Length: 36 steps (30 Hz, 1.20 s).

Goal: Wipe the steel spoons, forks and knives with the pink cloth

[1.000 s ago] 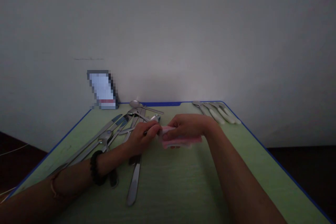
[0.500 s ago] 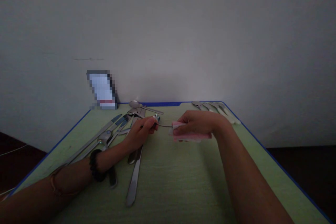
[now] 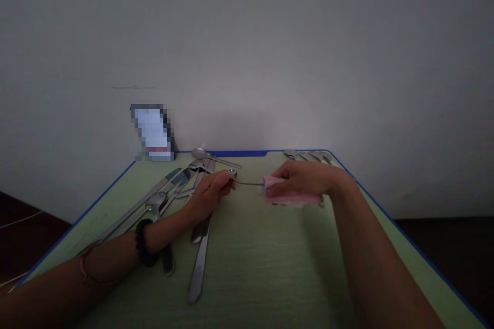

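My left hand [image 3: 210, 191] is closed around the bowl end of a metal spoon [image 3: 249, 183], whose shiny bowl peeks out above the fingers. The spoon's thin handle runs level to the right. My right hand [image 3: 303, 181] is closed on a folded pink-and-white cloth [image 3: 295, 198], which wraps the handle and hides most of its far end. Both hands are held above the green table [image 3: 258, 267]. Below and left of my left hand lie loose pieces of cutlery, among them a knife [image 3: 198, 272] and a spoon [image 3: 156, 200].
A blurred-out phone-like screen [image 3: 152, 131] leans on the wall at the back left. Near it lies another spoon [image 3: 199, 153]. Several pieces of cutlery [image 3: 306, 156] sit in a row at the back right, partly behind my right hand. Blue edging [image 3: 239, 153] borders the table.
My right hand and the cloth have slid right along the handle, baring a little more metal. My left hand keeps its hold on the spoon. The view has shifted slightly.
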Each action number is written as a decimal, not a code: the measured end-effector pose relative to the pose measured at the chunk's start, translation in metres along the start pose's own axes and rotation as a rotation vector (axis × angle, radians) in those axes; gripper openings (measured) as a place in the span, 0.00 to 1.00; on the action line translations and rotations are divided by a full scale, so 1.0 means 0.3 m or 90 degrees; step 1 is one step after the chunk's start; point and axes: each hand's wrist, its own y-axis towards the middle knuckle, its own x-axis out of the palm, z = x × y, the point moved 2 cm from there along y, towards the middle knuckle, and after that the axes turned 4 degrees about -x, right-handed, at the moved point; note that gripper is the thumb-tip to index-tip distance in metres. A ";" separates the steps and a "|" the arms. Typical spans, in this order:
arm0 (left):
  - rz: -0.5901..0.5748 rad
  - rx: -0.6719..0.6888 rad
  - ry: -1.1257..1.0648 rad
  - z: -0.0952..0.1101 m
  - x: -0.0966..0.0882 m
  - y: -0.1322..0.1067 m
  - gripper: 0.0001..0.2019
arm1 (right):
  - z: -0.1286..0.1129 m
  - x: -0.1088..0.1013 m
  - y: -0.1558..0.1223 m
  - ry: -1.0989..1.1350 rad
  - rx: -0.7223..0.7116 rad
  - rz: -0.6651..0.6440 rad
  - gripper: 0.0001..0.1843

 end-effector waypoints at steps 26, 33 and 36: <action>-0.050 -0.016 0.044 0.022 0.007 -0.006 0.19 | -0.032 0.005 0.002 -0.022 0.015 -0.031 0.23; -0.064 0.036 0.107 0.029 0.007 -0.014 0.18 | -0.095 0.046 0.060 -0.048 -0.028 -0.033 0.20; -0.071 0.061 0.138 0.027 0.007 -0.014 0.18 | -0.119 0.061 0.082 -0.041 -0.078 -0.037 0.21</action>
